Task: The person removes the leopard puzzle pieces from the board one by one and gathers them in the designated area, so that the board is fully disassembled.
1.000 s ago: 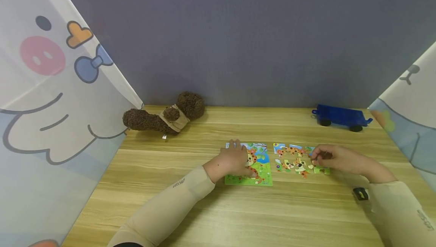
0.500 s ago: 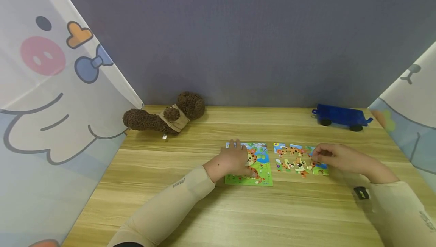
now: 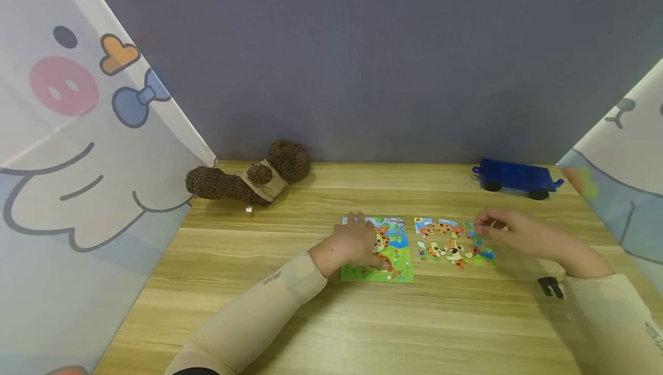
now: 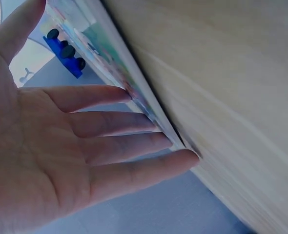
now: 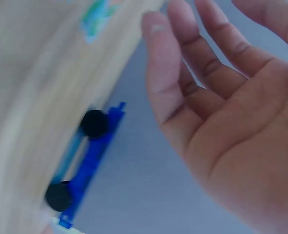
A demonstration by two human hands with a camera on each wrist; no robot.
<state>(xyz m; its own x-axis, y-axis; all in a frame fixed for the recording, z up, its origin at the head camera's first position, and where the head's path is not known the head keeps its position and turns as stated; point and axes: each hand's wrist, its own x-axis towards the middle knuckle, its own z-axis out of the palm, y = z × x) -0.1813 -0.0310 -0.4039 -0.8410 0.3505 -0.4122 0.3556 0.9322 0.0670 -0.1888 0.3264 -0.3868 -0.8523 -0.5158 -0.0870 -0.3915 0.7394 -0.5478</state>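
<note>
My left hand (image 3: 353, 244) lies with spread fingers over the left part of a small picture puzzle board (image 3: 401, 268), which shows a spotted cartoon animal on green grass and blue sky. In the left wrist view its straight fingers (image 4: 129, 175) reach to the board's edge. To the right of the board, several loose jigsaw pieces (image 3: 449, 252) lie face up, grouped into a rough rectangle with gaps. My right hand (image 3: 525, 236) hovers at the right side of these pieces, fingers loosely bent. The right wrist view shows nothing between those fingers (image 5: 162, 58).
A brown plush toy (image 3: 220, 184) lies on the wooden table (image 3: 393, 329) at the back left. At the back right stands a blue toy wagon (image 3: 518, 176) with black wheels. A grey wall rises behind the table, and cartoon-printed panels flank both sides.
The jigsaw pieces at the right end have slid left, nearer the others. My right hand has risen slightly away from them. The left hand stays put on the board.
</note>
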